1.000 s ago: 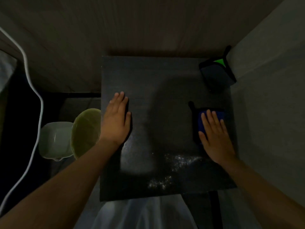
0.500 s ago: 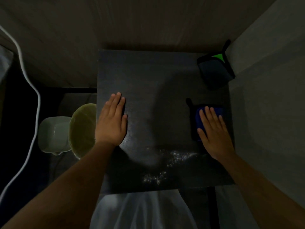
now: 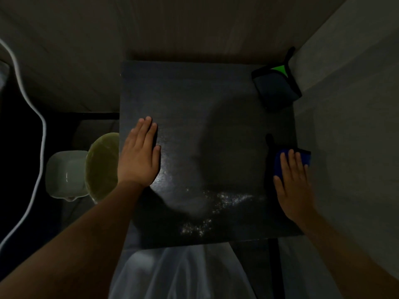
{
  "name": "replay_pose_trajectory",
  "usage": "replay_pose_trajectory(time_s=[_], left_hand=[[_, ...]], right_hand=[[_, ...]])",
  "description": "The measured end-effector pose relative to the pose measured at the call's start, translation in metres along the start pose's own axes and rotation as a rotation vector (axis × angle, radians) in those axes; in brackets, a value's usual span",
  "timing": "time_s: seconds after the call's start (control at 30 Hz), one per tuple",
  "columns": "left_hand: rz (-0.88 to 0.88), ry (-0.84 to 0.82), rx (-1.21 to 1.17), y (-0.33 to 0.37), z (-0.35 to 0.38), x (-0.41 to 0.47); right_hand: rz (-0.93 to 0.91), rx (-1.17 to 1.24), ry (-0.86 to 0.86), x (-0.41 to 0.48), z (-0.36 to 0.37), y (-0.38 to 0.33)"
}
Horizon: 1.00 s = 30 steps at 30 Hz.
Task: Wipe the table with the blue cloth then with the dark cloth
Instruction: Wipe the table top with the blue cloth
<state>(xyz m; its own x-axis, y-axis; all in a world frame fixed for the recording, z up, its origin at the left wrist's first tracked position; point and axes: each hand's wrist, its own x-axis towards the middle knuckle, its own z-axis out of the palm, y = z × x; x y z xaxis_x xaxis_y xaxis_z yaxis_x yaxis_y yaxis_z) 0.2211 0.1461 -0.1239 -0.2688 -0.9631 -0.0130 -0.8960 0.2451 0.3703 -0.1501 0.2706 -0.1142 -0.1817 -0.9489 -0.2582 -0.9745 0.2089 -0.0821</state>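
The right hand [image 3: 292, 180] lies flat, palm down, fingers [image 3: 290, 157] spread slightly and laid over the blue cloth [image 3: 304, 157], pressing it to the surface [image 3: 194, 100] rather than gripping it. The cloth sits at the right edge of the surface, its far right corner reaching past that edge; only its left side and that corner show around the fingers.

The left hand [image 3: 139, 156] also lies flat and open on the surface, near the left edge, fingers together and pointing away from the person, holding nothing. The two hands are well apart, with the dim middle of the surface between them.

Near the front edge, between the hands and closer to the person, pale specks [image 3: 216, 203] are scattered in two loose patches that catch the light.

The dark cloth [image 3: 275, 89] lies folded at the far right corner of the surface, well apart from the blue one, with a green tab [image 3: 279, 69] at its far side.

Off the left edge, lower down, stand a yellowish round bowl [image 3: 101, 167] and, just beside it, a pale squarish tub [image 3: 64, 174]. A white cable [image 3: 41, 152] curves down the left side. Pale fabric [image 3: 179, 275] shows below the front edge.
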Motion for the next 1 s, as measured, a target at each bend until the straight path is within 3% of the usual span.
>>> replay_pose_trajectory(time_s=[0.33,1.0], left_hand=[[-0.003,0.004,0.003,0.005,-0.006,-0.001],[0.006,0.018,0.007,0.005,-0.004,-0.001]], right_hand=[[-0.052,-0.031,0.005,-0.041,0.015,0.008],[0.196,-0.019,-0.013,-0.073,0.022,-0.074]])
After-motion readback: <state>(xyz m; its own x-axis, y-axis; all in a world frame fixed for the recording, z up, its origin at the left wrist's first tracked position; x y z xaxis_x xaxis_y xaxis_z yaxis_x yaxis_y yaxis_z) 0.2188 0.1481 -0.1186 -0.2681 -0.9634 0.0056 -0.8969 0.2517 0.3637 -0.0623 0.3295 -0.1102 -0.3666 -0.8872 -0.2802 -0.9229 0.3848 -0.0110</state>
